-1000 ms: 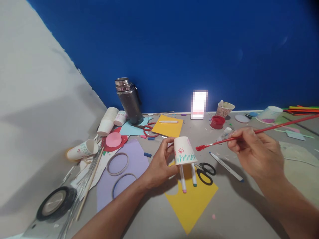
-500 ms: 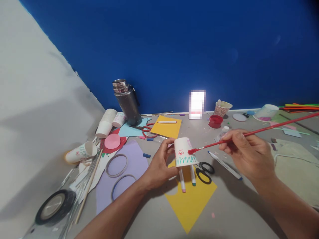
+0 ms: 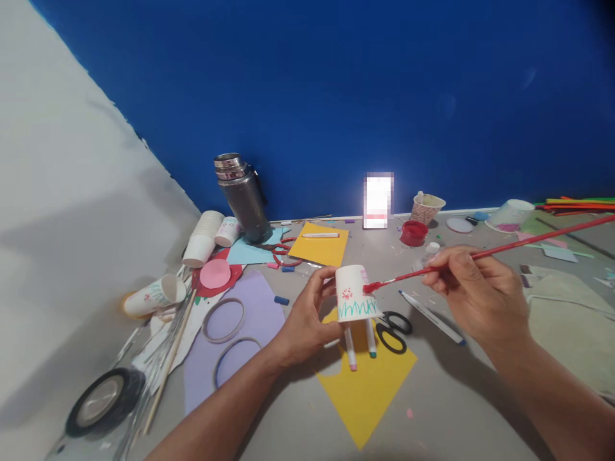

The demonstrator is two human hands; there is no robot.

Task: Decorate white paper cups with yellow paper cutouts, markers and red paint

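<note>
My left hand (image 3: pixel 310 317) grips an upside-down white paper cup (image 3: pixel 353 285) from its left side. Green zigzag strokes run around the cup near its rim, with red dabs and pink marks above. In my right hand (image 3: pixel 475 288) is a long red paintbrush (image 3: pixel 413 275), pinched near its bristle end. Its red-loaded tip touches the right part of the cup's wall. Beneath the cup lie two markers, one pink-ended (image 3: pixel 350 352) and one green-ended (image 3: pixel 371 339), on a yellow sheet (image 3: pixel 369 390). Black-handled scissors (image 3: pixel 393 336) rest just right of it.
An open pot of red paint (image 3: pixel 414 234) stands behind, beside a patterned cup (image 3: pixel 427 208). A steel flask (image 3: pixel 244 202), stacked paper cups (image 3: pixel 204 237) and a decorated cup (image 3: pixel 154 296) are at left. A blue marker (image 3: pixel 432 318) lies below my right hand. Tape (image 3: pixel 103 400) sits front left.
The brush tip has shifted very slightly on the cup's wall, leaving a red dab there. Both hands keep their holds; the whole view has moved a little.
</note>
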